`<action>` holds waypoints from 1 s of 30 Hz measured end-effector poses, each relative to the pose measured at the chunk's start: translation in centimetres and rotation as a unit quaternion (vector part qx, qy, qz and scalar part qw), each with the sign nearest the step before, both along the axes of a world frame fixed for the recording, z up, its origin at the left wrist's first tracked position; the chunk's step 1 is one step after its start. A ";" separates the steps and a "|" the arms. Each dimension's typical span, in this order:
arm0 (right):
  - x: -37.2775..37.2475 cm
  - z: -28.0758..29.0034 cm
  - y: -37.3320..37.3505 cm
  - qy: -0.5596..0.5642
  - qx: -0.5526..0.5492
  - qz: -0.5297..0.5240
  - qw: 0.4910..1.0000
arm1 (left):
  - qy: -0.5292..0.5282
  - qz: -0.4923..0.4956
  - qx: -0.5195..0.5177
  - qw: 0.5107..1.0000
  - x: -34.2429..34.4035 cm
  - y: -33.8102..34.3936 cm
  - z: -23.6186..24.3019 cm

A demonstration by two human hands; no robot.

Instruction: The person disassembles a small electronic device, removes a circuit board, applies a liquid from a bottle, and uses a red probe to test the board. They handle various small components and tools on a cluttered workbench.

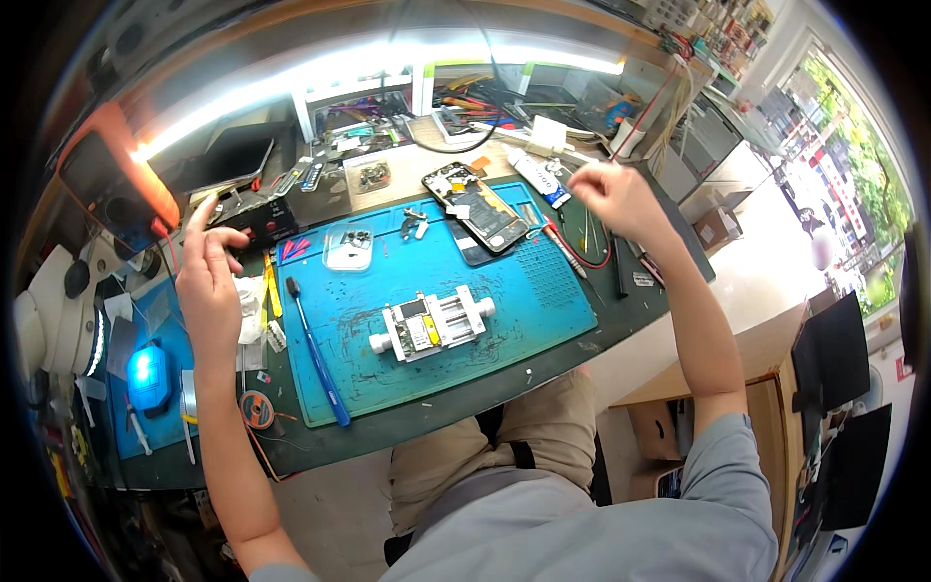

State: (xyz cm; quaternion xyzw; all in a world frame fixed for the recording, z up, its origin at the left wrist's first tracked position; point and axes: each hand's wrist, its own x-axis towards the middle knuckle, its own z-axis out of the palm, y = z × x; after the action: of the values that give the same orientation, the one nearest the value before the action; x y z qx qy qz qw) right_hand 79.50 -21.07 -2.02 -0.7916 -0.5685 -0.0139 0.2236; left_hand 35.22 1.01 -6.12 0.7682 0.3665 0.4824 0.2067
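Note:
My left hand (210, 267) is raised at the left, fingers apart, with nothing seen in them. It is beside a black box-shaped device (267, 223). Over the back right of the bench, my right hand (621, 202) has its fingers curled in; whether they hold anything is hidden. Near it are a white-and-blue tube (541, 180) and a red-cabled probe (562, 242). A metal clamp holder (454, 320) on the blue mat (388, 388) carries a small circuit board (417, 328). Behind it lies an opened phone (475, 209) with its insides bare.
A blue-handled brush (318, 354) lies on the mat's left side, near a clear box of small parts (347, 247). Yellow tweezers (272, 285) and a wire spool (256, 409) are farther left. A lit blue lamp (147, 373) stands beyond. Tools crowd the back shelf.

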 end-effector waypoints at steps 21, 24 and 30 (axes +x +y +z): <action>-16.5 -2.6 7.6 0.394 0.034 0.243 0.886 | 0.111 0.037 0.061 0.991 1.3 -0.6 -0.9; -17.4 -4.0 9.6 0.377 -0.020 0.240 0.895 | 0.105 0.036 0.073 0.991 1.4 -0.5 -1.2; -17.4 -5.7 10.7 0.440 0.024 0.216 0.871 | 0.106 0.032 0.077 0.991 1.6 -1.0 -0.6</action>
State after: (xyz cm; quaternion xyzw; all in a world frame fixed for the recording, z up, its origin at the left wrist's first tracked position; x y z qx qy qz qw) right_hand 62.13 -10.33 -7.77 -0.5676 -0.5677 0.3710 0.4668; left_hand 36.77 -0.01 -6.67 0.8163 0.3727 0.4318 0.0912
